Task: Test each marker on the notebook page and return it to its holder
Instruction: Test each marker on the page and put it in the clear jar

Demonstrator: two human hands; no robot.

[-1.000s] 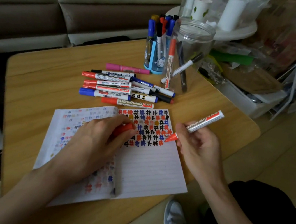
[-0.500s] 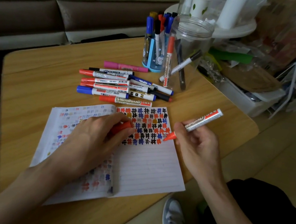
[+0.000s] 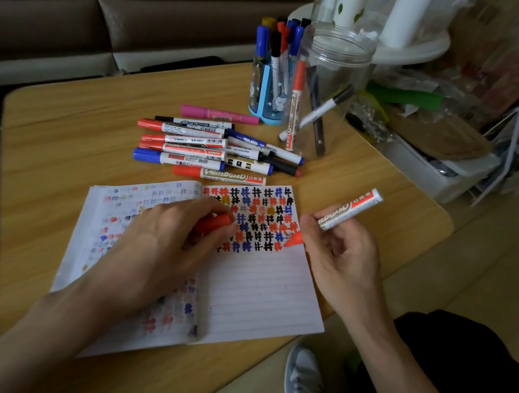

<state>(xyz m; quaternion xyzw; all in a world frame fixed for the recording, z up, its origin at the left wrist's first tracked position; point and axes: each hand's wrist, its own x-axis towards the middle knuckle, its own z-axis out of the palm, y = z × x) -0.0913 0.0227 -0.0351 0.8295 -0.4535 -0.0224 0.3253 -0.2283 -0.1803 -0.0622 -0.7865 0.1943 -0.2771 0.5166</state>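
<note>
An open lined notebook (image 3: 258,295) lies on the wooden table, its right page covered at the top with red, blue and black hash marks. My right hand (image 3: 339,259) grips an uncapped red whiteboard marker (image 3: 348,209), its tip at the right edge of the marks. My left hand (image 3: 163,243) rests on the notebook and holds the red cap (image 3: 213,223). Several capped markers (image 3: 198,152) lie in a pile beyond the notebook. A blue holder (image 3: 266,98) stands full of markers, next to a clear jar (image 3: 333,74) with three markers inside.
The table's right edge (image 3: 427,238) is close to my right hand. White bins and plastic clutter (image 3: 447,161) sit to the right, a white round tray (image 3: 412,51) behind the jar, a sofa (image 3: 143,16) beyond the table. My shoe (image 3: 305,387) shows below.
My right hand has lowered the red marker's tip toward the page at the marks' right edge. My left hand stays on the notebook with the cap.
</note>
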